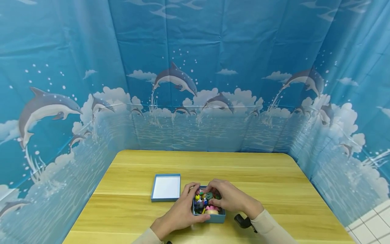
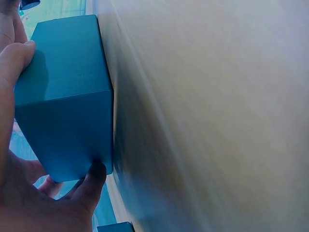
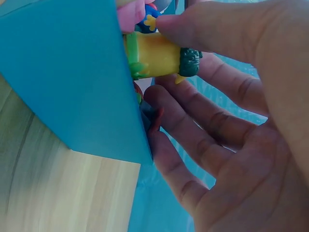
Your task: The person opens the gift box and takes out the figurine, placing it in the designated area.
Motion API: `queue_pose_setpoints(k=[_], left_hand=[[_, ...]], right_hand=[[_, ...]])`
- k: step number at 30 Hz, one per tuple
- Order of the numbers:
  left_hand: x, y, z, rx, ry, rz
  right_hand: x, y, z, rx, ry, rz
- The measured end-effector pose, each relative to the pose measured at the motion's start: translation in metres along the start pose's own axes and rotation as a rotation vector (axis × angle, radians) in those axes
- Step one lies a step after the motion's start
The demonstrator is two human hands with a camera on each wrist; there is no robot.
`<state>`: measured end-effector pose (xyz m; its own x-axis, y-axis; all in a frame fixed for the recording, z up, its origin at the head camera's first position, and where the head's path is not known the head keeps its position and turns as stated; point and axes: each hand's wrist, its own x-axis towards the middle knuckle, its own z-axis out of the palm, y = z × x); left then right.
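A small blue box (image 1: 215, 219) full of small colourful toy figures (image 1: 200, 202) stands on the table. My left hand (image 1: 179, 206) grips the box at its left, thumb on the near side and fingertips at the far left corner. In the left wrist view the thumb and fingers bend round the box's blue walls (image 2: 72, 130). Over the opening is my right hand (image 1: 230, 196), its thumb and fingers curled around a yellow toy figure (image 3: 161, 53) with a dark green top, which sticks up above the rim. A pink toy (image 1: 211, 208) on a cream base sits near the front wall.
A shallow blue lid (image 1: 166, 187) with a white inside lies on the wooden table (image 1: 262, 176), left of the box and farther back. A black strapped device (image 1: 243, 221) is at the right wrist. Blue curtains with dolphins (image 1: 195, 128) hang beyond the table's edges.
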<state>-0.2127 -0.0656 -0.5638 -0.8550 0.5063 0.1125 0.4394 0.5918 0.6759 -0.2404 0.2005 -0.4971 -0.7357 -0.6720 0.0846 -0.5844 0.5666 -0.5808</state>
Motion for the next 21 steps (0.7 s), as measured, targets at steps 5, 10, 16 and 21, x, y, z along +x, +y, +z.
queue_pose_setpoints(k=[5, 10, 16, 21], left_hand=[[0.0004, -0.0007, 0.0003, 0.005, 0.003, 0.004], [0.0004, -0.0003, 0.0, 0.004, 0.003, 0.005], [0.0003, 0.0006, -0.0011, 0.007, -0.001, 0.009], [-0.0002, 0.0008, -0.0007, 0.004, -0.001, 0.008]], right_hand=[[0.0008, -0.0001, 0.0013, 0.009, 0.008, 0.012], [0.0008, -0.0003, 0.0018, 0.009, 0.029, 0.011], [0.0004, 0.0001, 0.0029, 0.001, 0.062, -0.011], [0.0001, 0.0009, 0.0033, 0.004, 0.07, -0.019]])
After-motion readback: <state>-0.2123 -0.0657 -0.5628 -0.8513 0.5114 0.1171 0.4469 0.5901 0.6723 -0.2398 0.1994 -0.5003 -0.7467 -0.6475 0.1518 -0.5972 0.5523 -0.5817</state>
